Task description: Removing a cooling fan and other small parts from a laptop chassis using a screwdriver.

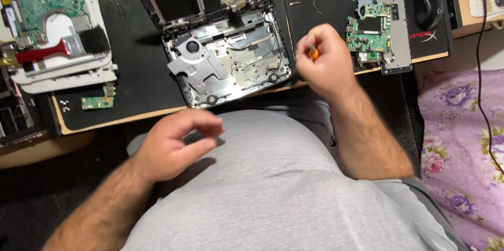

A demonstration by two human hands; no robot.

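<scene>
An opened laptop base point(231, 59) lies on the black desk mat point(134, 67), its silver fan and heat sink point(197, 59) exposed at the left. My right hand point(323, 62) hovers just right of the base, fingers closed around a small tool with an orange handle point(313, 52); the tool's tip is hidden. My left hand point(176, 143) rests low against my grey shirt, below the desk edge, fingers loosely curled with nothing visible in them.
A green circuit board point(367, 36) on a metal plate lies to the right, by a black mouse point(428, 4). A small green board point(98, 102) sits front left. A red-handled brush point(63, 47) lies on stacked laptop parts far left. Flowered purple fabric point(462, 151) is at right.
</scene>
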